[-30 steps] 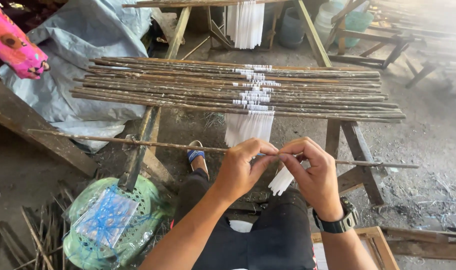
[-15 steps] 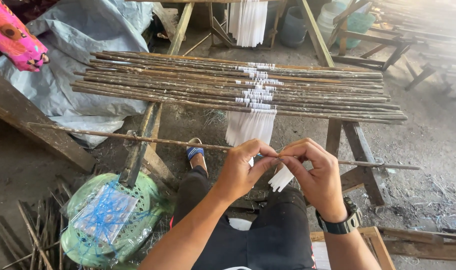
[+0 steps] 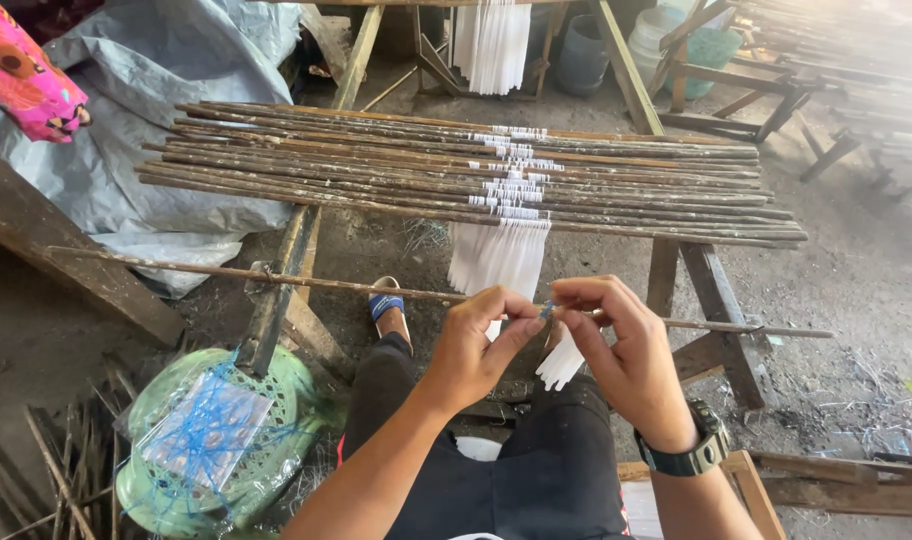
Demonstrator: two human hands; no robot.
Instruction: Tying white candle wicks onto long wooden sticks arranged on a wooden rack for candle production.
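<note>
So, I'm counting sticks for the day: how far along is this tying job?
Done: about a dozen sticks lie on the wooden rack, each with white strips tied near its middle. In hand: the left hand and right hand pinch a blue tie on a thin stick with white strips hanging below. Left: loose sticks lie on the ground, untied.

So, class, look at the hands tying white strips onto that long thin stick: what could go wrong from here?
1. The stick is long, thin and seems held only where the left hand and right hand pinch it, so it could tip or sag.
2. The white strips hang loose under the fingers and might slip off.
3. A swinging end could knock the stacked sticks on the trestle.
</note>
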